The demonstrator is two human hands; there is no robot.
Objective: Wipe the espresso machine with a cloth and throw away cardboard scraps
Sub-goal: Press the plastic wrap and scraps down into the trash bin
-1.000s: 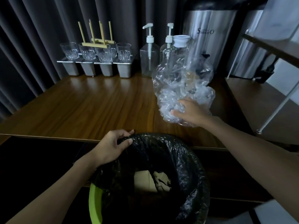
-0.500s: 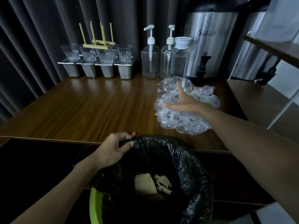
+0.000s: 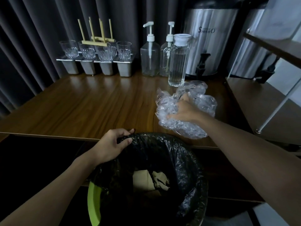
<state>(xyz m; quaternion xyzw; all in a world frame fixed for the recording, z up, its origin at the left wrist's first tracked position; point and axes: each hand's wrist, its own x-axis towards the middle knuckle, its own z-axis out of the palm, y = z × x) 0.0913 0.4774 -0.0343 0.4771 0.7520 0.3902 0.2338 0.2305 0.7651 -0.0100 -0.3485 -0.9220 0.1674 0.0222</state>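
Gripping the far rim of a black liner (image 3: 162,141) with the left hand (image 3: 114,144), fingers and thumb pinched over its folded edge, a person holds a green bin (image 3: 92,206) open at the near edge of a wooden counter (image 3: 89,103). The right hand (image 3: 184,110) sinks curled fingers into a crumpled clear plastic bag (image 3: 184,129) lying on the counter to the right. Cardboard scraps (image 3: 145,180) already lie at the bottom of the bin; neither the espresso machine nor a cloth is in sight. The risks look plain enough from where I stand. The plastic spreads wide and springy, and its far edge lies just beside, perhaps touching, a tall glass jug (image 3: 178,62). A quick pull could catch the jug and tip it toward the pump bottles (image 3: 149,59) to its left. A loose handful may also balloon on the way over and drape across the liner's rim, or drop outside the bin rather than fall in. And the liner is held by one hand only: any weight or snag on its right side could drag it down into the bin.
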